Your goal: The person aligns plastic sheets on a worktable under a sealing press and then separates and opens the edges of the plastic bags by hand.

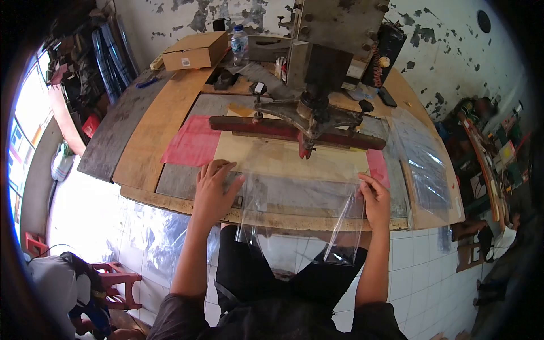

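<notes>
A clear plastic sheet [300, 198] lies partly under the press and hangs over the table's front edge above my lap. My right hand [375, 198] pinches its right edge between thumb and fingers. At its left edge is my left hand [216, 190], fingers stretched and resting on the worktop, thumb apart near the sheet. Above the sheet stands the press's dark red bar [266, 126]. Beneath the bar lies a cream-coloured board [255, 158], with pink sheets [190, 141] showing at both sides.
Stacked clear plastic pieces [425, 164] lie at the right. A cardboard box [195, 50], a water bottle [239, 45] and a dark phone [387, 97] are at the back. Plastic [158, 238] covers part of the floor at left, near a red stool [122, 283] and another person [54, 289].
</notes>
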The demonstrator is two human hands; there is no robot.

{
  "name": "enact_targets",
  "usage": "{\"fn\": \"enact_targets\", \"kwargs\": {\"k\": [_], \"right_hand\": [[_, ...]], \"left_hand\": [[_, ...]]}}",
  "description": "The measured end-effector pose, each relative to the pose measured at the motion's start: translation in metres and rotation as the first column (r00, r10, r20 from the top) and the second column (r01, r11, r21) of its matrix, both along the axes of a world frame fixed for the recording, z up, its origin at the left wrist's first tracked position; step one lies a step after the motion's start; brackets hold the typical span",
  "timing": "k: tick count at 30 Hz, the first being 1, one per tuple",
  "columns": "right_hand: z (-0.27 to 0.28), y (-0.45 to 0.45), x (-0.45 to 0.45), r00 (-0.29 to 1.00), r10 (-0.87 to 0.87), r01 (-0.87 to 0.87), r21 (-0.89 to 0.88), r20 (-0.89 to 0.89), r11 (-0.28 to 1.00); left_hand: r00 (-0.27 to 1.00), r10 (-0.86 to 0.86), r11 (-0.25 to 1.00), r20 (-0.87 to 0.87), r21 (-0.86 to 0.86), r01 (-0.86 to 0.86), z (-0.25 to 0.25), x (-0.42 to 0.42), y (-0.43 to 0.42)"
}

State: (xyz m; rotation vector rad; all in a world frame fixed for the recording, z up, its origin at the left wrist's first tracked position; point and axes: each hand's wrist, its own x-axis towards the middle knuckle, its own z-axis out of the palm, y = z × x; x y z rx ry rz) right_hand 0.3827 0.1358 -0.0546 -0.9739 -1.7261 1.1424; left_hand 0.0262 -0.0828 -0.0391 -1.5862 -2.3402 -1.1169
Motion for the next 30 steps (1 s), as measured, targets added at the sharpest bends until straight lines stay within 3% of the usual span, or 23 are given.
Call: {"fn": "enact_targets", "kwargs": {"k": [6, 8, 10, 11, 13, 14, 16, 20, 22, 26, 28, 30], "right_hand": [[0.001, -0.004, 0.005, 1.000, -0.006, 0.006, 0.027, 0.021, 1.000], [-0.003, -0.003, 0.007, 0.994, -0.061, 0.059, -0.021, -0.094, 0.998], [-0.004, 0.001, 0.013, 0.990, -0.075, 0.073, -0.021, -0.121, 0.997], [-0.005, 0.002, 0.014, 0.985, -0.087, 0.085, -0.018, -0.147, 0.996], [-0.004, -0.002, 0.011, 0.988, -0.068, 0.064, -0.027, -0.141, 0.998], [-0.003, -0.005, 0.008, 0.989, -0.050, 0.046, -0.032, -0.139, 0.998], [-0.001, -0.012, 0.002, 0.988, 0.003, 0.000, 0.025, -0.155, 1.000], [0.001, -0.019, -0.004, 0.987, 0.066, -0.045, 0.145, -0.149, 0.988], [-0.001, -0.017, -0.002, 0.986, 0.062, -0.040, 0.136, -0.158, 0.990], [0.001, -0.019, -0.002, 0.988, 0.077, -0.055, 0.155, -0.134, 0.986], [0.002, -0.020, -0.003, 0.991, 0.085, -0.067, 0.159, -0.106, 0.985], [0.004, -0.023, -0.004, 0.998, 0.052, -0.048, 0.096, -0.044, 0.994]], "left_hand": [[0.997, -0.028, 0.999, -0.065, -0.039, 0.025, -0.014, 0.005, 0.021], [0.995, -0.056, 0.998, -0.080, -0.042, 0.053, -0.013, 0.011, 0.018], [0.902, -0.197, 0.980, 0.385, 0.048, 0.194, 0.006, 0.024, 0.008], [0.901, -0.194, 0.980, 0.389, 0.044, 0.192, 0.006, 0.026, 0.003], [0.609, -0.315, 0.946, 0.728, 0.185, 0.267, 0.004, 0.024, -0.007], [0.607, -0.309, 0.948, 0.732, 0.183, 0.262, 0.001, 0.018, -0.008], [0.432, -0.449, 0.866, 0.782, 0.262, 0.425, -0.003, 0.004, -0.007], [0.404, -0.412, 0.898, 0.817, 0.287, 0.335, -0.002, 0.003, 0.000], [0.505, -0.425, 0.902, 0.751, 0.310, 0.300, -0.008, 0.004, 0.000], [0.428, -0.369, 0.929, 0.825, 0.327, 0.172, -0.006, 0.010, -0.007], [0.516, -0.321, 0.946, 0.794, 0.299, 0.127, -0.006, 0.009, -0.009], [0.501, -0.312, 0.948, 0.807, 0.300, 0.106, -0.003, 0.009, -0.010]]}}
